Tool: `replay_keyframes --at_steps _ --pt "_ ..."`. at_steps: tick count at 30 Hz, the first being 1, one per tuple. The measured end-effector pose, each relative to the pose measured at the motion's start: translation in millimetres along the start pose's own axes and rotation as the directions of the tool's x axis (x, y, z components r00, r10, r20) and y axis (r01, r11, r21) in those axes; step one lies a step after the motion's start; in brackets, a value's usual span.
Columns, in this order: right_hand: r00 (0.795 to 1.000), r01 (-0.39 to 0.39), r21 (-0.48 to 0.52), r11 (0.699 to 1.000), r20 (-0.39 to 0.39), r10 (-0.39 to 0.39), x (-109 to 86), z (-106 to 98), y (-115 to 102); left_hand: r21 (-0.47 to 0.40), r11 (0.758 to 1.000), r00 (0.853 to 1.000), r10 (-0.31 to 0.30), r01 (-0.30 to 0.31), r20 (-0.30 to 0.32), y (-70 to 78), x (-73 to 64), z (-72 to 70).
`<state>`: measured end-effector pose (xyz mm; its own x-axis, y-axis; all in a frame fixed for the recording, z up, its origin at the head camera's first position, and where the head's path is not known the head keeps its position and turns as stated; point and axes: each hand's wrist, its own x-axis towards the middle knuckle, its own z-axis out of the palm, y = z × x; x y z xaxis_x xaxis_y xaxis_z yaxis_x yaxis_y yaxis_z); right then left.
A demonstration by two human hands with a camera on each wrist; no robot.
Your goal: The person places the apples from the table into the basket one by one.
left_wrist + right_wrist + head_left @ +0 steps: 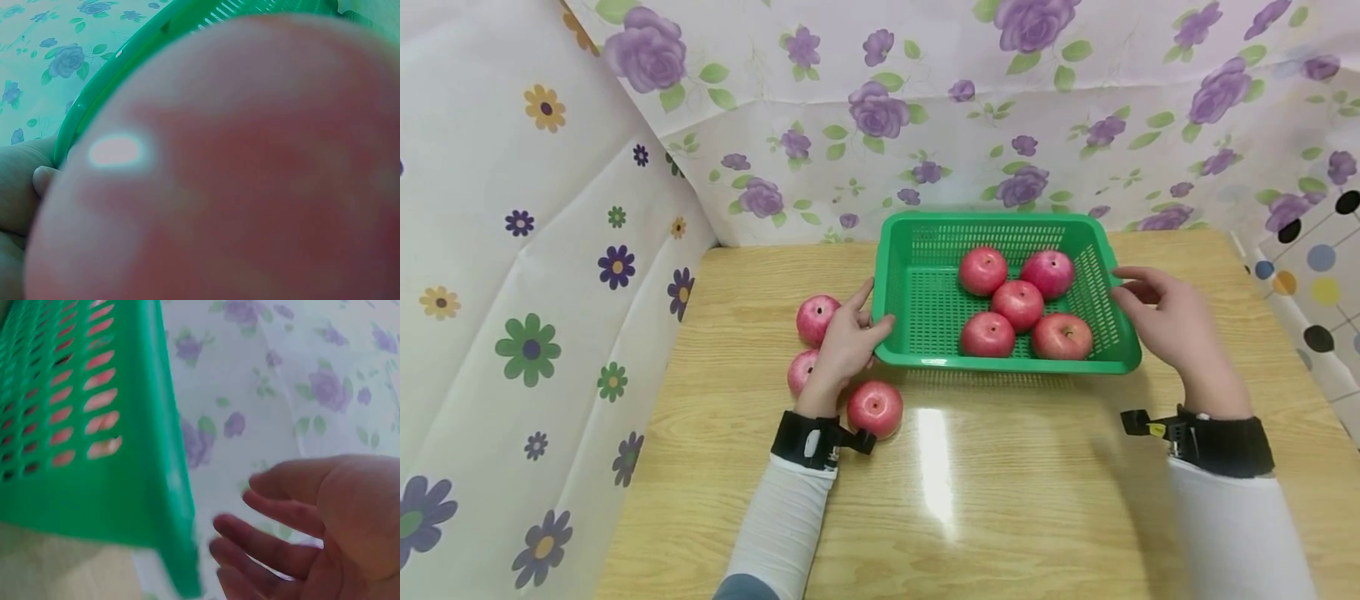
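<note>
Toward the left edge of the table [1037, 492], my left hand [847, 340] pinches, fingers partly hidden; nearer the right edge my right hand [1176, 317] hangs loosely curled, as far as the blur shows.

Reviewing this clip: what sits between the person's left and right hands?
The green plastic basket, with five red apples in it, lies between the left hand and right hand; the head view shows this.
</note>
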<state>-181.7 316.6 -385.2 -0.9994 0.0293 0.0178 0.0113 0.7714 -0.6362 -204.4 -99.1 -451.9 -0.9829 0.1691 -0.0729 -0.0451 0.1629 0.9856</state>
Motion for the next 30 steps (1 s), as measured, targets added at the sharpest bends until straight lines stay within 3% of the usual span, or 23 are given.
replay_keyframes --at_steps 3,8,13,19,24,30 --pt "0.998 -0.063 -0.045 0.997 -0.009 0.063 -2.7 1 12 0.005 1.0 1.0 0.003 -0.003 0.002 0.7 -0.2 0.1" --pt "0.986 -0.126 -0.109 0.986 0.092 0.136 -7.3 9 28 0.0 1.0 1.0 0.009 -0.009 0.005 -0.4 0.2 0.1" --pt "0.978 -0.152 -0.076 0.985 0.135 0.161 -13.8 21 32 -0.019 1.0 1.0 0.011 -0.011 0.009 -1.6 0.7 -0.2" --pt "0.983 -0.151 0.013 0.988 0.104 0.149 -16.9 33 33 -0.02 1.0 1.0 0.004 -0.004 -0.001 -0.7 -0.7 -0.3" --pt "0.985 -0.158 0.016 0.987 0.071 0.157 -17.1 36 32 -0.008 1.0 1.0 0.004 -0.004 -0.003 -0.8 -0.3 -0.9" --pt "0.984 -0.17 0.006 0.985 0.05 0.17 -18.0 36 30 0.088 0.996 1.0 0.002 -0.001 -0.014 0.4 -0.3 -3.1"
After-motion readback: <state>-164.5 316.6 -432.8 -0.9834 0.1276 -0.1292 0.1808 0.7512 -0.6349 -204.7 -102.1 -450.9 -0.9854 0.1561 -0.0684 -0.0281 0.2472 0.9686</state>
